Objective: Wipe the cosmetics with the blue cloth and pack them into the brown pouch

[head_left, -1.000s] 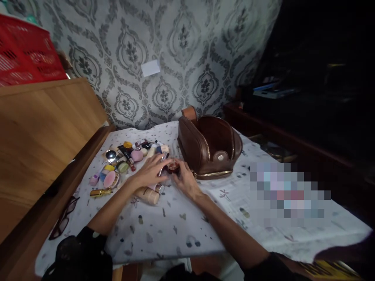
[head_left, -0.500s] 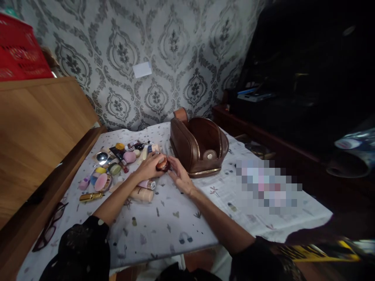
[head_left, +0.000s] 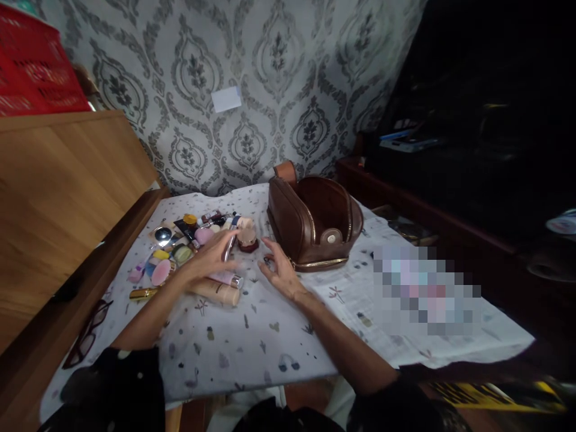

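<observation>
A: Jar first. Where?
B: Small jar, tan top, dark base, on the cloth near frame centre. Sits between the hands, nearer the left.
A: Left grip?
B: Left hand: fingers and thumb spread wide, a bit blurred. Jar's at the fingertips, just to their right in frame. Contact, can't tell. A slim tube shows in the finger-thumb gap; can't tell if it's gripped.
A: Right?
B: Right hand: loose, fingers half curled, thumb apart, medium-wide. Jar's up and left of it, small gap between.
A: Close by?
B: Pink tube and beige bottle lying below the left hand. Pink puff beyond its knuckles.
A: Further out?
B: Brown bag, unzipped, mouth gaping, right of centre just past the right hand. Rest of the makeup heap centre-left: pink round pot, gold tube lying flat. Glasses lower left.
A: Edges?
B: Red crate upper left, white paper on the wallpaper up top. Pixelated patch right side, contents unreadable.
</observation>
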{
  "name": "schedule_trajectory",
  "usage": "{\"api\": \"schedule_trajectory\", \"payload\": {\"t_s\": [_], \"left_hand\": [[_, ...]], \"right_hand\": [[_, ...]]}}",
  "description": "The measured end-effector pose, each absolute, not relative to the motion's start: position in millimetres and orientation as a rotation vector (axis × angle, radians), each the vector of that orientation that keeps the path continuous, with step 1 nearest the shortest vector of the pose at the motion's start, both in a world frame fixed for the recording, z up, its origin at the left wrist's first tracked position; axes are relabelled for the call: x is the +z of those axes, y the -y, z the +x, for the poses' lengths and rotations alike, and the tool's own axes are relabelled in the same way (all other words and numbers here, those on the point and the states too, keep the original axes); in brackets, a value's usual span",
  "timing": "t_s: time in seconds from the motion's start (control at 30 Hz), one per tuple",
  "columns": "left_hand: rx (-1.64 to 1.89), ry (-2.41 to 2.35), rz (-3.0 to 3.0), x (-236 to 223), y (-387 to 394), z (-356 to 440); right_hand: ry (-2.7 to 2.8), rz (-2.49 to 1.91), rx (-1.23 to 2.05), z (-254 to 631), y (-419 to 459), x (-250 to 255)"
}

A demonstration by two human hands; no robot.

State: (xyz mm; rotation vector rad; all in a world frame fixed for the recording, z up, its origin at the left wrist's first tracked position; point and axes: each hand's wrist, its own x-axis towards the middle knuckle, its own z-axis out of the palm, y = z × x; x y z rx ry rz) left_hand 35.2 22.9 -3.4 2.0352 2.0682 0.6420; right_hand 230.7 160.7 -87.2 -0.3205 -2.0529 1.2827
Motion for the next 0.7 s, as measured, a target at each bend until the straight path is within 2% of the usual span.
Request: {"api": "schedule_trajectory", "payload": {"t_s": [0.1,0.2,0.47,0.7], "left_hand": [[0.26,-2.002,2.117,-3.2,20.2,44.0],[0.066,-2.053,2.119,-7.3,48.1,45.0],[-0.129,-2.49,2.056,-13.9,30.9,21.1],[-0.103,-2.967,1.782,-10.0,7.4,-10.2]], "right_hand": [[2.094,-0.317,1.242,230.9,-161.2,-87.6],[2.15,-0.3,1.184,230.5,-161.0,-86.7],[2.146,-0.292,1.189,232.3,-158.1,-83.6],[2.145,-0.295,1.189,232.5,-159.1,-83.0]]}}
